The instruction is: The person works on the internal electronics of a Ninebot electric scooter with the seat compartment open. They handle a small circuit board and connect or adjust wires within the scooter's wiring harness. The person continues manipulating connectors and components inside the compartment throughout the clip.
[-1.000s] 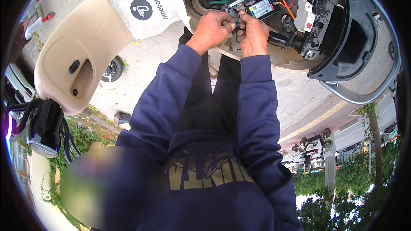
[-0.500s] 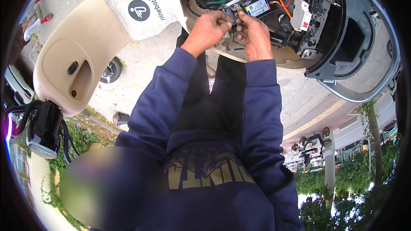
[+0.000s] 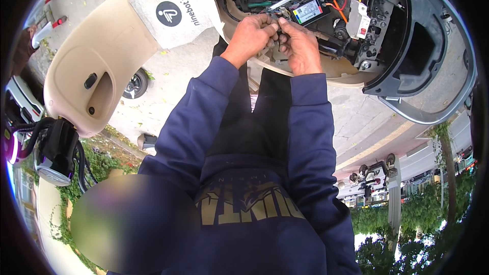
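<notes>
My left hand and my right hand meet over the near side of an opened scooter body. Thumb and fingers of each are pinched together, their tips almost touching. Whatever small thing they grip is hidden by the fingers; thin dark wiring shows close around them. Just beyond my right hand lies a boxed electrical module with a white label and a coloured stripe. Orange cables run to the right of it, toward a pale breaker-like block with a red part.
The scooter's beige front panel curves away to the left, with a pale printed sheet by it. Handlebar parts are at the lower left. On the right a grey rear rail sticks out over the pavement. A small wheel shows below the panel.
My fingertips have drawn closer together, and the dark piece with wires that showed between them is now mostly covered. The whole view has shifted slightly.
</notes>
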Action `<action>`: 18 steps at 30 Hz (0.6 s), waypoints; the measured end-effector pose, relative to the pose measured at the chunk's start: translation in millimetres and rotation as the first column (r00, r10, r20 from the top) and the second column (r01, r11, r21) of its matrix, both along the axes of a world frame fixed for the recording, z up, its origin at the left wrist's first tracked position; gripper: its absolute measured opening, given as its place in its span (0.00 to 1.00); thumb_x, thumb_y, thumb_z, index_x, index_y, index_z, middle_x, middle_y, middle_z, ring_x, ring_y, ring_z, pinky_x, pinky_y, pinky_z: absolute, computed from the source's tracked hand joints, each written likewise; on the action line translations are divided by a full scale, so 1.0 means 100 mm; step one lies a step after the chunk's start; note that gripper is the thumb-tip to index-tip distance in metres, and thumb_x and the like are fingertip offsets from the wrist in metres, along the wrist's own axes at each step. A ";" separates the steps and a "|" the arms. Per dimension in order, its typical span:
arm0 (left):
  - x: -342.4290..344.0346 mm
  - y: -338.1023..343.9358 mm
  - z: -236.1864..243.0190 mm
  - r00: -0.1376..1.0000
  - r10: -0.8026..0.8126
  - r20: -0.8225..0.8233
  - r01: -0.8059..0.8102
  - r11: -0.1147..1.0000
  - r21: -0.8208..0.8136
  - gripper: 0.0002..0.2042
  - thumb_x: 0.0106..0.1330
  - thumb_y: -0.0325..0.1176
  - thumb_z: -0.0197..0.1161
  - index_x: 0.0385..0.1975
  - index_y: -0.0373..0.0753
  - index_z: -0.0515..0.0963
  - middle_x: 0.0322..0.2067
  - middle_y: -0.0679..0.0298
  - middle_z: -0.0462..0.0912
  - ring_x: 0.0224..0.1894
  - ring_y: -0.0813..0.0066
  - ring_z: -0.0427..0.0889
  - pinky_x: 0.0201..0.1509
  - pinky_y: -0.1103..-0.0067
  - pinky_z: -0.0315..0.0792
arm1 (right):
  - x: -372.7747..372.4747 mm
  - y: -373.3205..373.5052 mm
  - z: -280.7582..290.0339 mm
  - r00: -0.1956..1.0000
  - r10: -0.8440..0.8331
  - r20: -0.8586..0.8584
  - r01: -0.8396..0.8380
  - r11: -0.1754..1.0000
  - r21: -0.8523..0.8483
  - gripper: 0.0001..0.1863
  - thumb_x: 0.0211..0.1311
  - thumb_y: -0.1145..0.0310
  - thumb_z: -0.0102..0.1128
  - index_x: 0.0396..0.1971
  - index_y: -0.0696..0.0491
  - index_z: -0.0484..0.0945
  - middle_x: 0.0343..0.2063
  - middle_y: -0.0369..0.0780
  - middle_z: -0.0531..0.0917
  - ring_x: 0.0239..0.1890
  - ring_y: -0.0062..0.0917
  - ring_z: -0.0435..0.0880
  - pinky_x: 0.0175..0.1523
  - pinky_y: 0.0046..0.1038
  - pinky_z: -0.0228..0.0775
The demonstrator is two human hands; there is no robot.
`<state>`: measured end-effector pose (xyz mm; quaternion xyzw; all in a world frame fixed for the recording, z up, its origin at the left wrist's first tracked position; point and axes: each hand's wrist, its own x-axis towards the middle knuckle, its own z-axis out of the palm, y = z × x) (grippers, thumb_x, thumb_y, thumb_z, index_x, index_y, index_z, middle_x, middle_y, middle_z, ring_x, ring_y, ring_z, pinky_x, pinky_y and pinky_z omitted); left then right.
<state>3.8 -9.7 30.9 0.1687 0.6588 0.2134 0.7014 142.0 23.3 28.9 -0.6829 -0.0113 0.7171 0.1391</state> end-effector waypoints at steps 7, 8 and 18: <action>0.00 -0.06 -0.10 0.987 -0.083 -0.139 0.090 0.995 0.046 0.09 0.64 0.31 0.61 0.37 0.30 0.81 0.25 0.66 0.80 0.25 0.83 0.73 0.30 0.82 0.70 | -0.19 -0.05 -0.02 0.971 -0.177 0.158 0.172 0.984 0.042 0.08 0.55 0.72 0.72 0.30 0.59 0.82 0.19 0.32 0.76 0.18 0.14 0.69 0.21 0.18 0.58; -0.02 -0.07 -0.13 0.986 -0.080 -0.144 0.088 0.995 0.044 0.09 0.64 0.31 0.61 0.37 0.30 0.81 0.25 0.66 0.80 0.25 0.83 0.73 0.31 0.82 0.69 | -0.22 -0.05 -0.02 0.966 -0.190 0.178 0.185 0.982 0.042 0.08 0.54 0.73 0.72 0.30 0.59 0.82 0.19 0.32 0.76 0.18 0.14 0.69 0.20 0.18 0.58; 0.00 -0.10 -0.17 0.982 -0.094 -0.161 0.106 0.992 0.072 0.09 0.62 0.32 0.61 0.34 0.32 0.81 0.26 0.68 0.81 0.28 0.83 0.74 0.34 0.81 0.69 | -0.19 0.03 -0.13 0.944 -0.267 0.195 0.268 0.963 0.021 0.06 0.52 0.76 0.71 0.25 0.57 0.81 0.20 0.34 0.78 0.16 0.15 0.70 0.18 0.17 0.57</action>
